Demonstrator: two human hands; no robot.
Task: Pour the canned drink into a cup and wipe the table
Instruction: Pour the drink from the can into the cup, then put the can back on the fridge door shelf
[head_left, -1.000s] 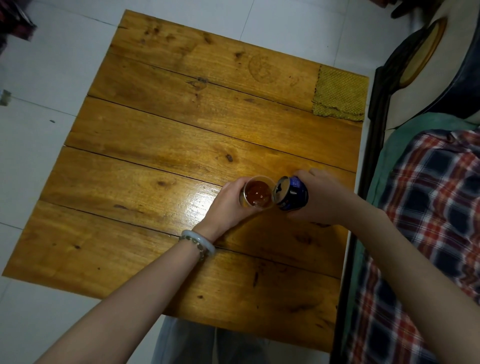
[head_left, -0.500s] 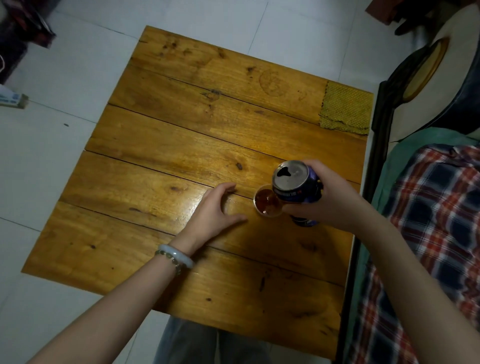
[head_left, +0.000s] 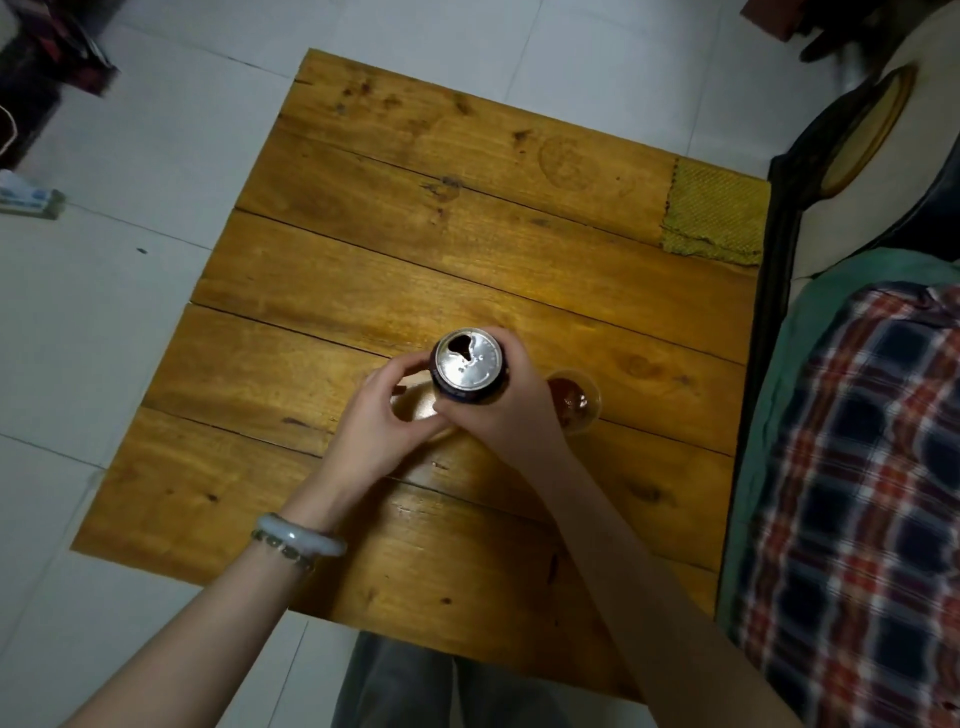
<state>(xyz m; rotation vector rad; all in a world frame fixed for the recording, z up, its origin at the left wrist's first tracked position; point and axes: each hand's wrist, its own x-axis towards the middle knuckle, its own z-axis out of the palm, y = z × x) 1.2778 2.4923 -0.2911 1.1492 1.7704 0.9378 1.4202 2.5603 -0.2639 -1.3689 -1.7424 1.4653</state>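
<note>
An opened dark blue can (head_left: 470, 362) stands upright in my right hand (head_left: 506, 415), which grips its right side above the wooden table (head_left: 467, 249). My left hand (head_left: 382, 423) curls in from the left, its fingertips on the can's side and its thumb near the base. A small clear cup (head_left: 576, 399) holding dark drink stands on the table just right of my right hand, partly hidden by it. A yellow-green cloth (head_left: 716, 212) lies flat at the table's far right corner.
A dark bench edge (head_left: 774, 270) runs along the table's right side, with green and plaid fabric (head_left: 862, 467) on it. White tiled floor (head_left: 130, 322) surrounds the table on the left and far sides. My knees (head_left: 405, 686) are under the near edge.
The can went from tilted over the cup to upright and shifted left of it. My left hand let go of the cup, rested on the table, then came up to the can.
</note>
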